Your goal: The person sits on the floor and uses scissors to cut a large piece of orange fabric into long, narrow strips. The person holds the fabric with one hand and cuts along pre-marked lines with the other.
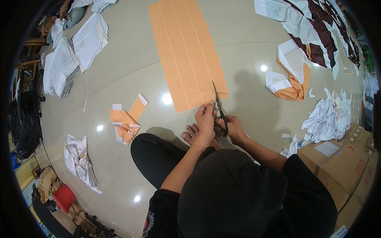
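A long orange fabric panel (178,47) with pale lengthwise lines lies on the floor ahead of me. My left hand (205,117) pinches its near edge, just left of a pair of scissors (219,106). My right hand (232,129) grips the scissors by the dark handles, their blades on the panel along its rightmost line. Beneath my hands is a bare foot (189,134), partly hidden, beside my folded leg in dark trousers.
Orange-and-white scraps (125,127) and crumpled white cloth (77,158) lie left, white stacks (89,41) upper left. Orange-white (291,85), white (325,115) and maroon-white piles (317,35) lie right, near cardboard boxes (329,166). Chairs and a black bag (25,123) line the left.
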Demonstrator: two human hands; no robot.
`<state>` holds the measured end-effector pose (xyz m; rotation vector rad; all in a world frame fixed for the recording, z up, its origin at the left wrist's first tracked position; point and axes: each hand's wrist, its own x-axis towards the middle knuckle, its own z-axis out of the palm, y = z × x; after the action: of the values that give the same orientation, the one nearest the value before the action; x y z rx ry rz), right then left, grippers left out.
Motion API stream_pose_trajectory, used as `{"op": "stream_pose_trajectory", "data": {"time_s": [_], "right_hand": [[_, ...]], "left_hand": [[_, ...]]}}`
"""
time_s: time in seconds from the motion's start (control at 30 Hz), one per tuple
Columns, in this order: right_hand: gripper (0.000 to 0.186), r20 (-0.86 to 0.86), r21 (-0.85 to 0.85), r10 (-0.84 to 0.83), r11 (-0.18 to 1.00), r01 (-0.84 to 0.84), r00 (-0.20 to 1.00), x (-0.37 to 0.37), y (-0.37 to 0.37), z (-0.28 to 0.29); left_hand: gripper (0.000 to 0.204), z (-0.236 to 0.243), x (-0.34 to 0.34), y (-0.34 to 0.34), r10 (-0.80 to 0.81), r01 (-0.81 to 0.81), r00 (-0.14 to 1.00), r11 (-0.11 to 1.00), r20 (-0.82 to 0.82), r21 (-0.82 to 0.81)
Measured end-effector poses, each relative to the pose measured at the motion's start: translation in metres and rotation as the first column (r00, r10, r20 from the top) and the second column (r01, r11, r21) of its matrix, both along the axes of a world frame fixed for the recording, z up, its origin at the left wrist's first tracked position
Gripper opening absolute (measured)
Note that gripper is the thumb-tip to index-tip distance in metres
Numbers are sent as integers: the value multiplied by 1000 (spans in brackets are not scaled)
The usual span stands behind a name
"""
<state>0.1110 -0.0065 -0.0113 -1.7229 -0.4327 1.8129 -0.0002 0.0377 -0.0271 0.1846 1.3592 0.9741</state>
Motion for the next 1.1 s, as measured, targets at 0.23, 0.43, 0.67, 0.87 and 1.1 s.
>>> {"op": "stream_pose_trajectory", "data": {"time_s": [0.23,0.43,0.67,0.87,1.1], "right_hand": [[20,-14,4,-10,1000,10,1000,-1,-1,2],[21,3,-4,7,1000,-7,1000,0,-1,2],[23,24,-6,19,1000,-19,1000,1,0,3],[22,27,-4,11,1000,-11,1000,0,-2,3],[20,21,-5,21,1000,-21,1000,-1,-1,4]], "left_hand": [[19,2,0,0,4,-4,1000,1000,11,5],[19,4,0,0,0,0,1000,1000,-4,5],[19,0,0,0,11,-11,1000,1000,-4,19],[19,0,0,0,8,-8,1000,1000,-9,16],[20,1,0,-1,1,0,999,1000,-42,10]]}}
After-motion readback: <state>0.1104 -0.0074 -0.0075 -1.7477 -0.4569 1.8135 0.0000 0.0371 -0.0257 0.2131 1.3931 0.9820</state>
